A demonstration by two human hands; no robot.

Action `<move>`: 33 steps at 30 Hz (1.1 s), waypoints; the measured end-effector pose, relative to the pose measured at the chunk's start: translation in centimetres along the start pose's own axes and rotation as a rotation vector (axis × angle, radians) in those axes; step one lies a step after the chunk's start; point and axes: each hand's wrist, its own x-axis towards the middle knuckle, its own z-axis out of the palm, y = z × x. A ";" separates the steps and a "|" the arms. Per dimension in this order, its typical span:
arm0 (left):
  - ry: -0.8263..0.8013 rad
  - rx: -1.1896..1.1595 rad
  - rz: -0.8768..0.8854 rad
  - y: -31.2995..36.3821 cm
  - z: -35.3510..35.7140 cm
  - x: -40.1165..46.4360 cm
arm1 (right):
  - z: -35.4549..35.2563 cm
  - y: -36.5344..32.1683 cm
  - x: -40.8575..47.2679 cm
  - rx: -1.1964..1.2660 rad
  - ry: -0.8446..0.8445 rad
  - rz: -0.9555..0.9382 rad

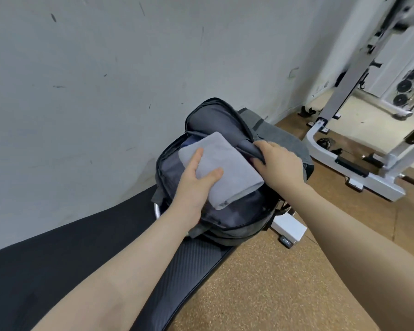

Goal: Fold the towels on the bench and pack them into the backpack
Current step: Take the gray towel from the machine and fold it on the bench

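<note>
**Folded towel going into the open backpack**

Two bare forearms are reaching out from the bottom of the view over the black padded counter (58, 266). Left hand (196, 185) is gripping a folded grey towel (225, 168), thumb lying on top and fingers spread along its upper face, and is holding it across the mouth of the backpack (225, 225), which is sitting at the far end of the counter with its main compartment unzipped. Right hand (280, 161) is pinching the edge of the backpack's flap and pulling it aside, probably to be keeping the opening wide so the towel can be sliding in flat rather than bunching. Something dark blue is showing under the towel's far corner inside the compartment; whether it is another towel is unclear. No loose towels are lying on the visible part of the counter, so packing seems to be nearing its end.

Around the counter, a white wall is rising behind the backpack, a cork-coloured floor (273, 283) is stretching to the right, and a white gym machine frame (344, 168) is standing well apart. A small white box (288, 226) is lying on the floor just beside the backpack. Only the flap and the zip edge seem to be standing in the towel's way.
</note>
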 end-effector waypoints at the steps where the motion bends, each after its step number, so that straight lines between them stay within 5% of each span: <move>1: -0.005 0.111 0.027 -0.4 0.8 0.3 | -0.4 0.3 0.2 0.042 0.016 0.010; 5: 0.062 1.002 0.064 -3.0 2.5 0.6 | -1.2 0.6 0.8 0.122 0.048 0.008; 8: 0.269 1.559 0.489 -4.5 1.2 0.7 | -0.7 0.6 0.3 0.091 0.030 -0.008; 10: 0.129 1.678 0.793 -5.2 0.2 1.2 | -0.5 0.5 -0.1 0.062 0.027 -0.008; 12: -0.085 1.733 0.838 -5.4 -0.5 1.7 | -0.3 0.1 -0.5 0.045 0.038 -0.005; 14: -0.202 1.700 0.702 -4.9 0.0 1.9 | -0.2 0.0 -0.9 0.034 0.050 -0.007; 22: -0.116 1.665 0.529 -4.9 4.8 6.7 | -0.1 0.7 -1.1 0.035 0.096 0.011; 25: -0.154 1.467 0.507 -4.5 4.1 6.6 | 0.3 0.4 -1.1 0.063 0.126 0.032; 30: -0.057 1.505 0.661 -5.1 -0.5 2.5 | 1.4 -0.8 -1.8 0.103 0.120 0.054; 33: -0.304 1.514 0.543 -5.3 -1.1 0.9 | 1.8 -1.1 -2.4 0.087 0.147 0.028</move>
